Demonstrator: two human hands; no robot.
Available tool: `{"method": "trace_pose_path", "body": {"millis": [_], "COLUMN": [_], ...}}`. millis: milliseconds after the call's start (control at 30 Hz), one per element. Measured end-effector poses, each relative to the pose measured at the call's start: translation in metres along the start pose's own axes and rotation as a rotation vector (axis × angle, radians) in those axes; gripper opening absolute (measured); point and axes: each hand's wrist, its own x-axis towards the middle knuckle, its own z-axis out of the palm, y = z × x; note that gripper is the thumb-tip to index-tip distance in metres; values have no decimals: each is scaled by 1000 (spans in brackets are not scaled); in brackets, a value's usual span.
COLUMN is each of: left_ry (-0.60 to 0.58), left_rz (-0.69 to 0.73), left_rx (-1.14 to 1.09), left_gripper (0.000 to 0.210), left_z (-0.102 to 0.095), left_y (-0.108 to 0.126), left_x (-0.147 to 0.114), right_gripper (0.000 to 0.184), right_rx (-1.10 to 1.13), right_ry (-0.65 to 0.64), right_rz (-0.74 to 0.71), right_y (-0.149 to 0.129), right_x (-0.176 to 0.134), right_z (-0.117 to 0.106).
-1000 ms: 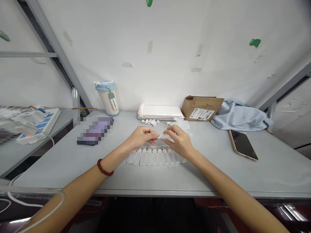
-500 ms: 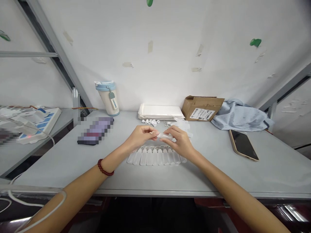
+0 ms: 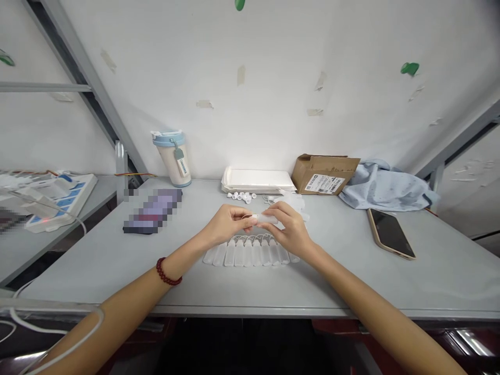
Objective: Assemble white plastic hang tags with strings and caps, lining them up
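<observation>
Between my hands lies a small translucent plastic bottle [image 3: 267, 219], held sideways above the table. My right hand [image 3: 289, 225] is closed around its body with thumb and fingers. At the other end, my left hand [image 3: 229, 223] pinches a small white cap [image 3: 254, 216], partly hidden by the fingertips; a thin white cord loop shows there. Just below, a row of similar translucent bottles [image 3: 250, 254] with white cord loops lies side by side. Behind my hands sit several loose white caps [image 3: 246, 197]. More translucent bottles [image 3: 291, 200] lie in a pile, partly covered by my right hand.
On the grey table [image 3: 187, 291] stand a tumbler [image 3: 174, 161], a stack of white trays [image 3: 258, 181] and a cardboard box [image 3: 324, 174]. A blue cloth [image 3: 385, 187] and a phone [image 3: 391, 234] lie right. A blurred purple packet [image 3: 154, 211] and a power strip [image 3: 66, 205] are left.
My left fingers have shifted slightly at the bottle's capped end, and the cord loop shows more plainly. My right hand keeps its hold on the bottle.
</observation>
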Motion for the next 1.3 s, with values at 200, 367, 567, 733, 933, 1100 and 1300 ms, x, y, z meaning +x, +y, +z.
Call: {"method": "trace_pose_path", "body": {"millis": [200,367,567,733,933,1100,1300], "left_ry": [42,-59,-93,-7,59,59,50], "left_rz": [19,-105,-94,40,180,163,63], "left_rx": [36,-117,-109,62,238,163,68], "left_gripper": [27,40,41,28,18,21,29], "left_z": [3,3,3,5,8,9,4], "left_y": [-1,1,2,5,2,5,5], "left_x": [1,3,0,-4,-7,-7,-3], "right_gripper": [19,19,23,33,35,36,32], "right_rx": [33,7,-53,76,407,470,345], "right_ry": [-47,-21,-51,-126,-280,-302,-267], "right_rz": [70,34,-14,125,465,528,452], "right_y": [1,0,-2,-6,-9,-10,-12], "right_x": [1,2,2,4,9,11,10], "right_z": [-2,-2,-2,-7,-13,-16,-14]}}
